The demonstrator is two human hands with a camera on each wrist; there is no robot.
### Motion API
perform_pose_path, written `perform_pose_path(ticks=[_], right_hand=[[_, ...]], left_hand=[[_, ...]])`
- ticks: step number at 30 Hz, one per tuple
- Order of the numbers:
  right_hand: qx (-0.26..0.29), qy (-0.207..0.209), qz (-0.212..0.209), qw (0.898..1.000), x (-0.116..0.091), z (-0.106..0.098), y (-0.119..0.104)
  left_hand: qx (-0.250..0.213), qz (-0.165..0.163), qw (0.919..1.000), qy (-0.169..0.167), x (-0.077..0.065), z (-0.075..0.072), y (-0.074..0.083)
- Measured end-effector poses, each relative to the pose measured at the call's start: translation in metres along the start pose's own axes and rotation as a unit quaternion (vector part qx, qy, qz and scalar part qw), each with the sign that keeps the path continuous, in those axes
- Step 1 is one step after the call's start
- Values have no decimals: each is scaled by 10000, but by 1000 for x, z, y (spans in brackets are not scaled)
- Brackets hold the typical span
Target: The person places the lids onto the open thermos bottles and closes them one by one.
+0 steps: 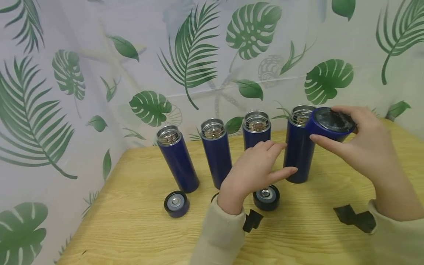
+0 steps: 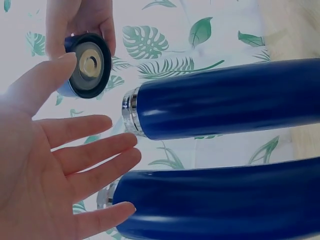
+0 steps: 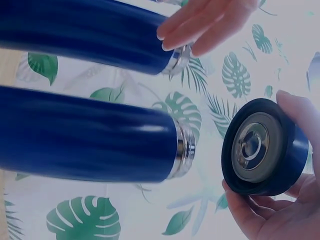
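My right hand (image 1: 369, 143) grips a blue bottle lid (image 1: 331, 123) by its sides, thumb against fingers. The lid is tilted beside the mouth of the rightmost blue bottle (image 1: 299, 158); in the right wrist view its underside, with a grey seal (image 3: 272, 150) and a metal centre, faces that bottle's steel neck (image 3: 184, 150), a gap between them. My left hand (image 1: 253, 167) is spread with straight fingers and holds nothing. It covers part of the third bottle (image 1: 257, 138) in the head view, fingertips near the rightmost bottle.
Two more open blue bottles (image 1: 179, 162) stand to the left. Upturned lids (image 1: 176, 204) lie in front of the row, one mostly hidden behind my left wrist. Black scraps (image 1: 253, 221) lie on the wooden table (image 1: 139, 235). A leaf-patterned cloth (image 1: 132, 73) hangs behind.
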State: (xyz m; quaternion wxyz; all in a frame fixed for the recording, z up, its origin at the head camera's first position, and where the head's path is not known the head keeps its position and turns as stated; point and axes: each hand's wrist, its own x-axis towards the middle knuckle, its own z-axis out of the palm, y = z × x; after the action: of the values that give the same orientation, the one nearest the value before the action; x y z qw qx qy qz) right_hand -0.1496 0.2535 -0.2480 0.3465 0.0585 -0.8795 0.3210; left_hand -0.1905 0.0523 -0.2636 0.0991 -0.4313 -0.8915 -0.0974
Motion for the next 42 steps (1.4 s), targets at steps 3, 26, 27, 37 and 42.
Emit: perform_pose_path(ticks=[3, 26, 27, 37, 42], right_hand=[[-128, 109, 43, 9998, 1, -2, 4], [-336, 96, 686, 9970, 9, -6, 11], [-319, 117, 704, 9969, 9, -6, 11], [-182, 263, 708, 9970, 13, -7, 11], [-138, 379, 794, 9960, 13, -10, 15]], left_hand=[[-200, -213, 9996, -45, 4, 1, 1], [-3511, -1605, 9089, 1576, 53, 47, 11], [-3579, -1663, 9052, 1575, 55, 48, 11], [-4039, -1970, 8788, 1606, 68, 60, 11], [-4289, -2019, 8666, 1557, 73, 67, 14]])
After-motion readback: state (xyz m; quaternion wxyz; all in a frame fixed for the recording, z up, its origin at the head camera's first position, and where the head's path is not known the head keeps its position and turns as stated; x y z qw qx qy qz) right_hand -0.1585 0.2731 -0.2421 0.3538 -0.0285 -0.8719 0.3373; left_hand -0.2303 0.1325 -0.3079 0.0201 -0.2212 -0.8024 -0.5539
